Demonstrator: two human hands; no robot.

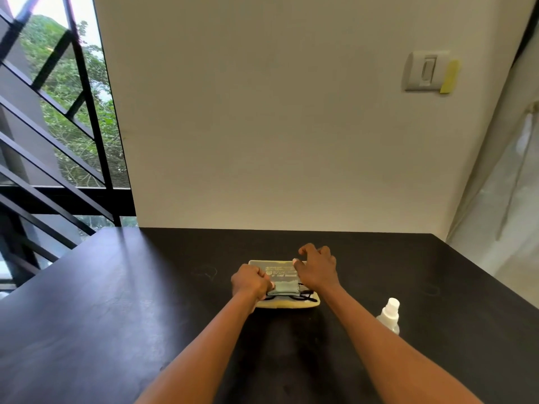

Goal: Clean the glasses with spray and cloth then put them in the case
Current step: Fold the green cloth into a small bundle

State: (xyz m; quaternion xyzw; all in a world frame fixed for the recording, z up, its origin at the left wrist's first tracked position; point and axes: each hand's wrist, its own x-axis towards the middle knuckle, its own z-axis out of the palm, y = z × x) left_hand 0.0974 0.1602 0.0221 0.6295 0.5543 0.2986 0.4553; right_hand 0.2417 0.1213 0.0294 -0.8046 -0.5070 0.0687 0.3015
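Note:
An open pale yellow glasses case (287,305) lies in the middle of the black table (145,301), its lid (280,268) flat behind it with printed lettering inside. Black-framed glasses (303,295) rest in the case. A grey-green cloth (284,288) lies folded over them. My left hand (251,282) is closed, pinching the cloth's left edge. My right hand (316,268) hovers over the lid's right side, fingers curled and apart, thumb touching the lid. A white spray bottle (389,314) stands to the right of the case.
A cream wall rises just behind the table's far edge, with a light switch (425,70) high on the right. A window with black bars (58,141) is at the left. A pale curtain (501,185) hangs at the right.

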